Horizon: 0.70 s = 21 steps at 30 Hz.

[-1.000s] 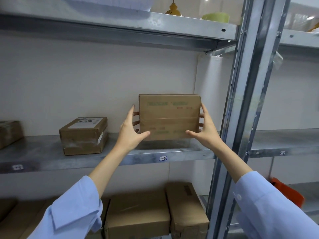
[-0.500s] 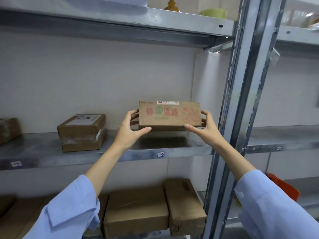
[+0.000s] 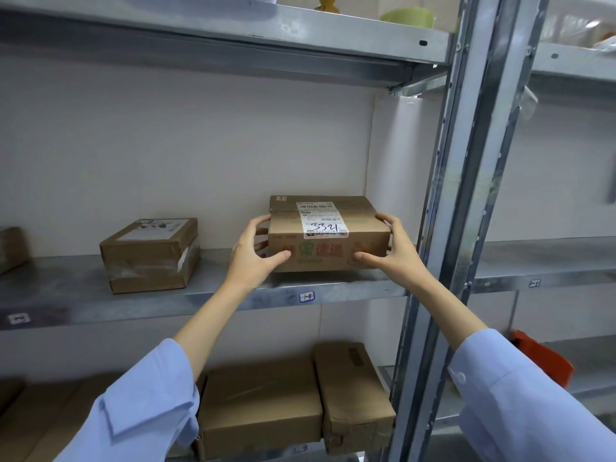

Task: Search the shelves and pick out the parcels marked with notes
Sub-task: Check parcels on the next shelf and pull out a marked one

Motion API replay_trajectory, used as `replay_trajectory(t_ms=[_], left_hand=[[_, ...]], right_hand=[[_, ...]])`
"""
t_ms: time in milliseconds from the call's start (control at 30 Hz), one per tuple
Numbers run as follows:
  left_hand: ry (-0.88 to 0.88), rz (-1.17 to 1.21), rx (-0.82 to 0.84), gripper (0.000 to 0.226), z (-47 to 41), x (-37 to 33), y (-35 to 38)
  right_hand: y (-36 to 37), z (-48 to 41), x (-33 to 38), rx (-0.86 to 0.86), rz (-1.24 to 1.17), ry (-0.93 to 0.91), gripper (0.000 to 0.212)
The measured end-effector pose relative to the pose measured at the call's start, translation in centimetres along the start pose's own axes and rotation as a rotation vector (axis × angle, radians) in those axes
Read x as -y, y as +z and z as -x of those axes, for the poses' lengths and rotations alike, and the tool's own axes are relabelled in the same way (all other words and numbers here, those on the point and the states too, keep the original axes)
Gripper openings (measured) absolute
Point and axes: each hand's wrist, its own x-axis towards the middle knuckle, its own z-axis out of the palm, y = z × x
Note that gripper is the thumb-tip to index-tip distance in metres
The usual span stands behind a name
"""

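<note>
A brown cardboard parcel [image 3: 328, 241] lies flat at the right end of the middle metal shelf [image 3: 200, 295]. A white shipping label with "3321" handwritten in black covers its top, and red and green print runs along its front. My left hand [image 3: 255, 258] grips its left end, thumb on the front face and fingers behind. The right end is held the same way by my right hand [image 3: 391, 246]. A second brown parcel [image 3: 150, 255] with a white label on top sits further left on the same shelf.
A grey steel upright [image 3: 456, 228] rises just right of my right hand. Two cardboard boxes [image 3: 293, 401] fill the lower shelf. Part of another box [image 3: 11, 248] shows at the far left. A green bowl [image 3: 408, 16] stands on the top shelf, an orange object [image 3: 540, 360] low right.
The parcel was held upright with its plain underside toward me. It has tipped forward and come down flat onto the shelf, its labelled top now facing up. Both hands kept hold.
</note>
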Motion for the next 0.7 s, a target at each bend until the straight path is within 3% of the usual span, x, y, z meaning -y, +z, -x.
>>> replay_trajectory(t_ms=[500, 700], left_hand=[[-0.040, -0.123, 0.017, 0.063, -1.4, 1.5, 2.2], [-0.045, -0.141, 0.023, 0.062, -1.6, 1.6, 2.6]], right_hand=[[0.2, -0.3, -1.6, -0.007, 0.003, 0.103, 0.066], [0.2, -0.4, -1.9, -0.014, 0.029, 0.107, 0.067]])
